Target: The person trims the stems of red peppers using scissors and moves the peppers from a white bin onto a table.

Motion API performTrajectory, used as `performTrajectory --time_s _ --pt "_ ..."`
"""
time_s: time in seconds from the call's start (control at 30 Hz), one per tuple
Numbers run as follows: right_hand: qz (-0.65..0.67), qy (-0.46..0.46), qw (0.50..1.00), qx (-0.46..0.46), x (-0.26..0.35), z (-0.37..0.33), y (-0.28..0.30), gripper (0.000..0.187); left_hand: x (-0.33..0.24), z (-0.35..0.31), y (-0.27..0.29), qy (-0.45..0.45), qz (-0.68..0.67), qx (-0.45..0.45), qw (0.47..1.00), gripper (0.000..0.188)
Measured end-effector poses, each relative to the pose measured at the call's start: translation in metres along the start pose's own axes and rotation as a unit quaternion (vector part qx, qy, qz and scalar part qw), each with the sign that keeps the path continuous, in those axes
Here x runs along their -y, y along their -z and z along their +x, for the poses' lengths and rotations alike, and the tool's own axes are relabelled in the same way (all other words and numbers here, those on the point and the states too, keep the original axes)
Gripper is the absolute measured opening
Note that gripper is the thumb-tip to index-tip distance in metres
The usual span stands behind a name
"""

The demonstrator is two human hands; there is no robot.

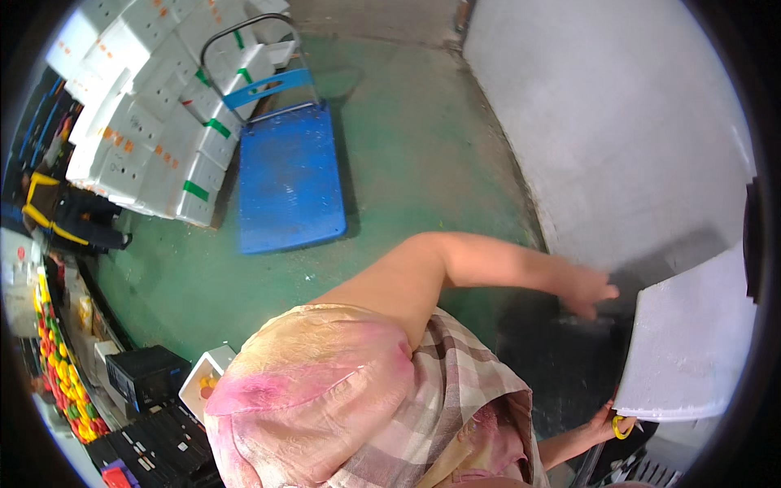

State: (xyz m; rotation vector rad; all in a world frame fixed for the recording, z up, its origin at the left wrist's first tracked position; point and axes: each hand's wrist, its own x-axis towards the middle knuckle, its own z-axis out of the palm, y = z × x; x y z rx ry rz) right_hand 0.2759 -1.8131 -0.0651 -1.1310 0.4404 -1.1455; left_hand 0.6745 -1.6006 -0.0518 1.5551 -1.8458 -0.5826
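My left hand [590,291] reaches out to the right at the end of a bent arm, slightly blurred. Its fingers are apart, and nothing shows in them. A white foam-like box or slab [687,342] stands just beyond it, with a gap between. Lower down, my right hand [604,422] is closed at the near corner of that white piece. A small yellow ring [621,428] shows at its fingers, perhaps part of a tool; the rest is hidden.
A blue platform trolley [291,179] stands on the green floor beside stacked white foam boxes [146,146]. A pale wall panel [618,122] rises at right. Black crates [150,447], a foam box with yellow fruit [199,381] and colourful produce [63,366] lie lower left. A person [69,211] is at far left.
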Motion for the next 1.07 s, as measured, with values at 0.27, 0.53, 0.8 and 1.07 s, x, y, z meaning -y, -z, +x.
performTrajectory --time_s 0.27,0.53,0.8,1.07 --pt "-0.034 -0.187 0.982 -0.01 -0.172 0.044 -0.196 0.032 0.116 -0.143 0.054 0.088 -0.004 0.013 0.996 0.057" --pt "-0.001 -0.357 0.925 0.133 -0.37 0.079 -0.401 0.026 0.256 -0.265 0.163 0.23 -0.052 -0.18 0.955 0.054" --pt "0.003 -0.459 0.88 0.122 -0.567 0.139 -0.587 0.03 0.428 -0.533 0.175 0.674 0.02 -0.233 0.7 0.049" --pt "0.02 -0.502 0.837 0.216 -0.647 0.209 -0.772 0.052 0.404 -0.702 0.102 0.817 0.021 -0.016 0.576 0.076"
